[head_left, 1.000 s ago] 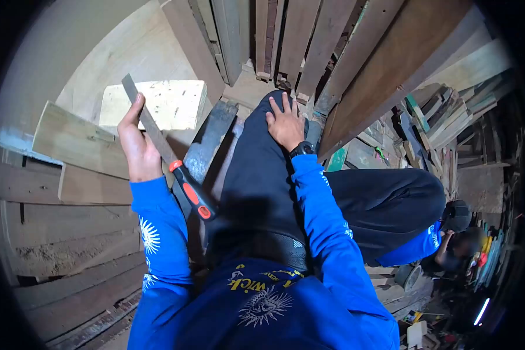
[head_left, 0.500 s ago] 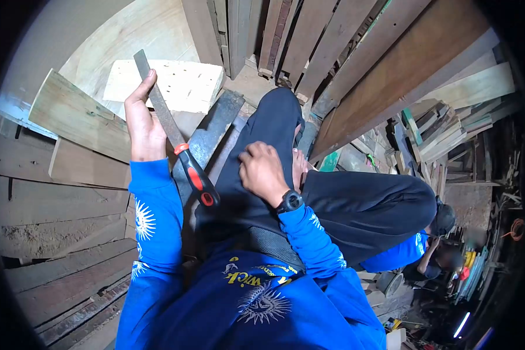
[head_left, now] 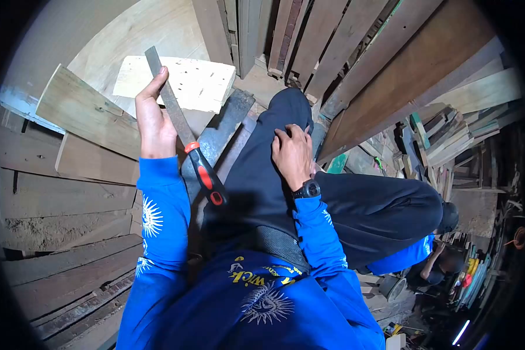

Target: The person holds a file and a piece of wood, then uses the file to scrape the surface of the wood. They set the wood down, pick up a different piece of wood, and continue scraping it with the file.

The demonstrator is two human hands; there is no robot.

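Observation:
My left hand [head_left: 156, 119] is closed around the metal blade of a file [head_left: 178, 114], with the thumb along the blade near its tip. The file's black and red handle points down toward my lap. Just beyond that hand, a pale wood block [head_left: 178, 81] with small dark marks lies on a plank. My right hand [head_left: 293, 156], with a black watch on its wrist, lies on my dark trouser leg [head_left: 254, 149] below the knee. Its fingers are slightly bent and apart, and it holds nothing.
Curved wooden boards [head_left: 90, 111] stand at the left, with stacked planks [head_left: 70, 256] below. A long brown board [head_left: 408, 81] leans at the upper right, near a heap of wood offcuts [head_left: 443, 137]. Another person [head_left: 443, 262] is at the lower right.
My right hand has slid forward and right along my leg, and its fingers have spread a little. My left hand still holds the file. The whole view has shifted slightly.

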